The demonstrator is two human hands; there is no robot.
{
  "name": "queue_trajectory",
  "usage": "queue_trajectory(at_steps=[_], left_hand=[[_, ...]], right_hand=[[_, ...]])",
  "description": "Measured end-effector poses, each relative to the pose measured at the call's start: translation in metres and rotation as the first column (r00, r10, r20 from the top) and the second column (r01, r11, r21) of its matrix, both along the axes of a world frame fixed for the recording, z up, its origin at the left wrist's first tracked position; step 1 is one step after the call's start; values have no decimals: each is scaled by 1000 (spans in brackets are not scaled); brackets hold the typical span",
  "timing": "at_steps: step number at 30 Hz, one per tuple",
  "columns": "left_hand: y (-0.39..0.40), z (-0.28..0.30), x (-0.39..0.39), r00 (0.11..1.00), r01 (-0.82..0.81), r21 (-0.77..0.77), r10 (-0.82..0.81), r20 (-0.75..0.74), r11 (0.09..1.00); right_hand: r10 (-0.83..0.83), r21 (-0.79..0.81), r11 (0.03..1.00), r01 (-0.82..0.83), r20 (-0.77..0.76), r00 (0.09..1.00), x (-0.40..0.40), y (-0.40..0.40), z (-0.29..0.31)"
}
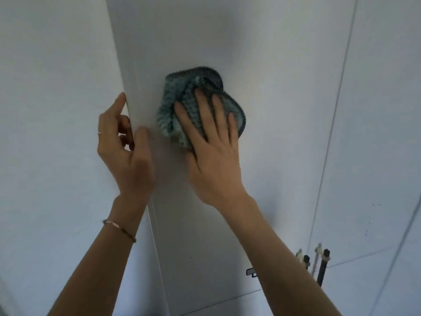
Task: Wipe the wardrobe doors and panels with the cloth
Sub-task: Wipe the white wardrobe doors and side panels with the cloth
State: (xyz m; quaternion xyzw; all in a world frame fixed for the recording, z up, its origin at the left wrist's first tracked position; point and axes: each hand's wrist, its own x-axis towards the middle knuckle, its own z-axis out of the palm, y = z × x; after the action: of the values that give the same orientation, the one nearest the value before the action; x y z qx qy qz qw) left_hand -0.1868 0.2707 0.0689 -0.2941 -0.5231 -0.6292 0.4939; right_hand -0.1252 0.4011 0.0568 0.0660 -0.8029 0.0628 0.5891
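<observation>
I had one cloth, a fuzzy blue-green one with a dark edge, and it was bunched up under my right hand. My right hand lay flat on top of it with all the fingers spread apart, pushing the cloth against the white wardrobe door. The cloth stuck out above my fingertips and to the left of them.

My left hand was just to the left of the cloth, not touching it. It was on the edge of the same door. My pointing finger went straight up along the edge, my thumb pressed on the front of the door, and my other fingers were curled in. It held nothing else.

I wore one thin ring on my left hand and one thin bracelet on my left wrist.

To the left of my left hand was one more white panel. To the right of my right hand was another door, past a thin dark line. Far below my right hand stood two dark poles with pale tops.
</observation>
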Motion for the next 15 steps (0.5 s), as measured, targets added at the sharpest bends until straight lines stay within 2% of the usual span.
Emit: queue_trajectory(at_steps=[3,5,10,15], left_hand=[[2,-1,-2,1000,-9,15,9,-8,1000],[4,-3,-1,1000,-22,22,22,-9,1000],[4,-7,-1,999,-46,4,46,2,999],[3,-40,6,997,-70,-53,72,36,996]], right_hand=[[-6,-29,1000,10,108,994,9,3,-70],[-13,-107,994,26,122,992,12,23,-99],[-72,-401,913,77,27,997,19,85,-100],[-95,-546,837,46,-62,994,14,89,-102]])
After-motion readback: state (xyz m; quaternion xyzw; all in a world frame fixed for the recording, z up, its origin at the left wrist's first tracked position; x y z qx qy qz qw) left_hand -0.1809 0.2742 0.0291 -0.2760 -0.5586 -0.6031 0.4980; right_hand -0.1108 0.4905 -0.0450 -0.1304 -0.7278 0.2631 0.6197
